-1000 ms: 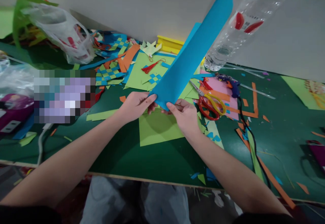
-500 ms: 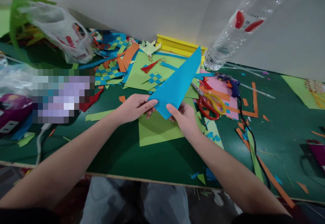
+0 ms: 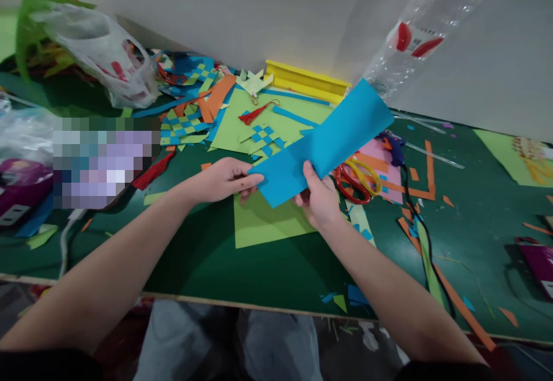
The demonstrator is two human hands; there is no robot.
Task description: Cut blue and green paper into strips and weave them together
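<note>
The blue paper (image 3: 330,142) is held up above the middle of the green table (image 3: 199,266), slanting from its near left end to its far right end, with a bend about halfway along. The left hand (image 3: 227,180) is closed in a pinch on the near left end, its thumb on top and its fingers partly hidden beneath. The right hand (image 3: 322,196) grips the near long edge about midway, thumb flat on the upper face and fingers curled below.

Under the hands lies a light green sheet (image 3: 268,228), its near part showing. Just right of the right hand are red and yellow scissor handles (image 3: 355,179), beside pink paper (image 3: 391,165). Farther off, left of the blue paper's far end, a blue-and-green woven piece (image 3: 264,138) and a red tassel (image 3: 254,116) lie on more green paper (image 3: 227,127). A yellow channel-shaped strip (image 3: 306,83) lies along the wall (image 3: 259,18). A clear bottle (image 3: 425,29) shows at the far right, and a white plastic bag (image 3: 101,52) sits at the far left.
</note>
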